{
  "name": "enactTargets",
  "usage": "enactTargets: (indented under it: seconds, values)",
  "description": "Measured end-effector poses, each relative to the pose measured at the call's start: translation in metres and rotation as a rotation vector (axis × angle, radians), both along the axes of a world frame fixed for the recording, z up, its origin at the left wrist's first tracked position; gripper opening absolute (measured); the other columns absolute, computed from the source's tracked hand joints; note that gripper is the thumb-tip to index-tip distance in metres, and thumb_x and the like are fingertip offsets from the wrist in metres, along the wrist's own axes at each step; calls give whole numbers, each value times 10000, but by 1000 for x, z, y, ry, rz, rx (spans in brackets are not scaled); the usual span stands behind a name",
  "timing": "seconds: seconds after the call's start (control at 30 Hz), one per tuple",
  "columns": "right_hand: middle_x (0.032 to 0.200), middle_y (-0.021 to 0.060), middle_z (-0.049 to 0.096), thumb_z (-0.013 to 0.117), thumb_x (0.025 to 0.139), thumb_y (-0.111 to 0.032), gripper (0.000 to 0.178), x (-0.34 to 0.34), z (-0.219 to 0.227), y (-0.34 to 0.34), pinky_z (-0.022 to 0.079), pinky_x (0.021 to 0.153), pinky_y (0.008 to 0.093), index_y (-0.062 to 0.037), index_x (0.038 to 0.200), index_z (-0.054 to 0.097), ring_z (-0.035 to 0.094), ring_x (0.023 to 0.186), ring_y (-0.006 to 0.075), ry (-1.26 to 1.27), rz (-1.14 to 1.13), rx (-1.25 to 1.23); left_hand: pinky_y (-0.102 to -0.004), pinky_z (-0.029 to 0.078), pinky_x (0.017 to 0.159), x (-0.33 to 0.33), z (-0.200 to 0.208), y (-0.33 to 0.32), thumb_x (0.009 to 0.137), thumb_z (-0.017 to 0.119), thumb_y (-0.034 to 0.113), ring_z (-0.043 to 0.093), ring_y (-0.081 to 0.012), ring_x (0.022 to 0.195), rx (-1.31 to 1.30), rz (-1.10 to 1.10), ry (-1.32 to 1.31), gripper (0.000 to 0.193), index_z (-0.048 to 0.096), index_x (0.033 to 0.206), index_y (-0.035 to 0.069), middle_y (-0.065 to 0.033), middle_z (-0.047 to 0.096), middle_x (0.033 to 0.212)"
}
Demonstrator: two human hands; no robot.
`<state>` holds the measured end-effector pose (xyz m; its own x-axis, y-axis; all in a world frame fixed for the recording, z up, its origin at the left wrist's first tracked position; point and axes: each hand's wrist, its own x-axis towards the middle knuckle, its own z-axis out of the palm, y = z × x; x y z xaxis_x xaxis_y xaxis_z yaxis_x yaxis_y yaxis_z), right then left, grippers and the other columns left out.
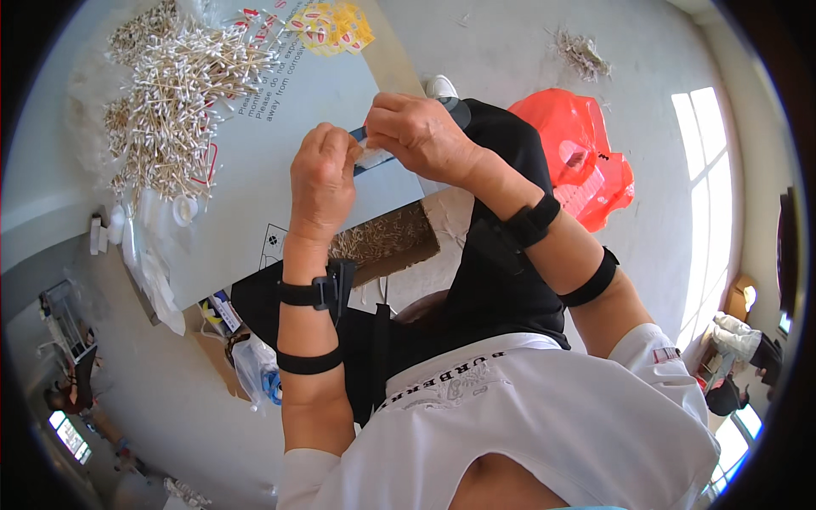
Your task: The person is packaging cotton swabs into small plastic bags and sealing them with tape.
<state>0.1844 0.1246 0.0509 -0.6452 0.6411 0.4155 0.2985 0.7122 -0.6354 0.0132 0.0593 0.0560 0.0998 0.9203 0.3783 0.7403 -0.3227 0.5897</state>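
Observation:
A small clear packet with dark blue printing (374,159) is stretched between my two hands above the table. My left hand (325,174) is closed, pinching its left side. On the other side, my right hand (421,134) pinches the packet's upper right part; what is inside the packet is too small to make out. To the left, a big heap of cotton swabs (174,102) lies on the table (246,183). Yellow and white printed packets (331,30) are piled at the far edge.
An open cardboard box (416,240) full of swabs sits by my knees. Clear plastic bags (155,255) hang over the table's left edge. A red plastic bag (565,153) lies on the floor to the right, with loose swabs (585,55) beyond it. Other people are at the right rim.

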Motion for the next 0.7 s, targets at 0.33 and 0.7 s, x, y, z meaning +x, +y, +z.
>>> enactTargets:
  seconds: [0.33, 0.7]
  values:
    - [775, 109, 563, 690, 814, -80, 123, -3, -6, 26, 463, 647, 362, -13, 786, 591, 582, 720, 289, -4, 9, -231, -317, 476, 637, -10, 2, 21, 775, 693, -38, 599, -210, 692, -255, -16, -321, 90, 658, 846, 7, -75, 586, 796]
    - [807, 88, 576, 709, 769, -58, 112, 6, 2, 4, 482, 646, 360, -24, 766, 603, 588, 751, 296, 93, -15, 125, -399, 472, 642, 8, -2, 3, 751, 683, -24, 556, -288, 769, 58, 19, 68, 140, 554, 778, 20, -91, 523, 778]
